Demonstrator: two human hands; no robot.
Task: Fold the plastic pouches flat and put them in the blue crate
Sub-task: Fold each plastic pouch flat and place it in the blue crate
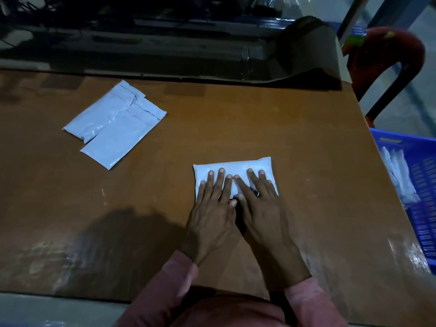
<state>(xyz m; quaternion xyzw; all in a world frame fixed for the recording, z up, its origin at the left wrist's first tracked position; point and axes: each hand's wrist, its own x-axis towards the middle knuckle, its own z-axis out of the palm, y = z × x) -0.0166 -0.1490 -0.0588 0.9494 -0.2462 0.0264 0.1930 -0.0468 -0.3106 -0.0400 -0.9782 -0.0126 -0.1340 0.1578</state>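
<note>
One folded pouch (236,169) on table (306,138), under both hands. Left hand (212,208) and right hand (262,208) lie side by side, fingers straight and spread, pressing it flat. Two flat pouches (118,123) overlap at 10 o'clock from hands, well apart. One blue crate (424,208) at 3 o'clock, beside table edge; pouch pile (398,175) inside, count unclear. One red chair (387,57) at 1 o'clock.

Three pouches (238,167) (103,114) (120,142) on one table (236,114), two hands (212,215) (262,213), one blue crate (405,142), one red chair (387,50).
</note>
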